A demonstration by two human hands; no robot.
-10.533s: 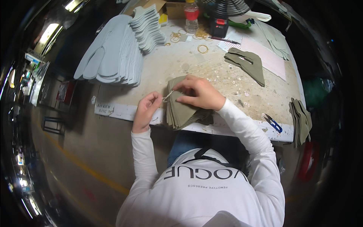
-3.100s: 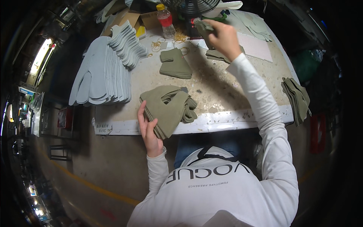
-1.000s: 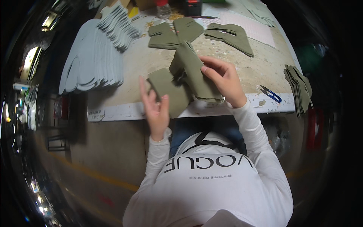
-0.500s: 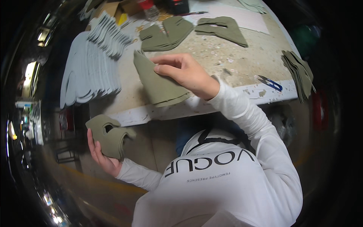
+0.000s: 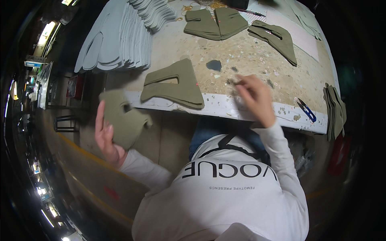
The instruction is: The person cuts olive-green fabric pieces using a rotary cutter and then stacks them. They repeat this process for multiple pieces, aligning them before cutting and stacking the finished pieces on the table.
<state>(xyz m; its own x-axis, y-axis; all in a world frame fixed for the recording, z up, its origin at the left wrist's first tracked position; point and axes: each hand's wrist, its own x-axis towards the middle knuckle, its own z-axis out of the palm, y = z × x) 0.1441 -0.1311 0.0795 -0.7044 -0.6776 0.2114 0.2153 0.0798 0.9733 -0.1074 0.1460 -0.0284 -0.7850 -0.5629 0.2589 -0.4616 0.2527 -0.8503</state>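
My left hand (image 5: pixel 105 134) is shut on an olive-green cut fabric piece (image 5: pixel 124 120), held off the table's front left corner, below its edge. A small stack of the same olive pieces (image 5: pixel 173 82), each with a slot cut in it, lies at the front of the speckled table (image 5: pixel 249 56). My right hand (image 5: pixel 253 94) hovers blurred over the table's front edge, just right of that stack and apart from it. Nothing shows clearly in its fingers.
A long fanned stack of grey cut pieces (image 5: pixel 120 36) fills the table's left side. More olive pieces (image 5: pixel 215 24) and another one (image 5: pixel 277 36) lie at the back. Blue-handled snips (image 5: pixel 305 109) rest near the front right, beside an olive stack (image 5: pixel 333 110) at the right edge.
My right hand has lifted off the olive stack and moved right. My left hand has brought its olive piece up closer to the table's front left corner.
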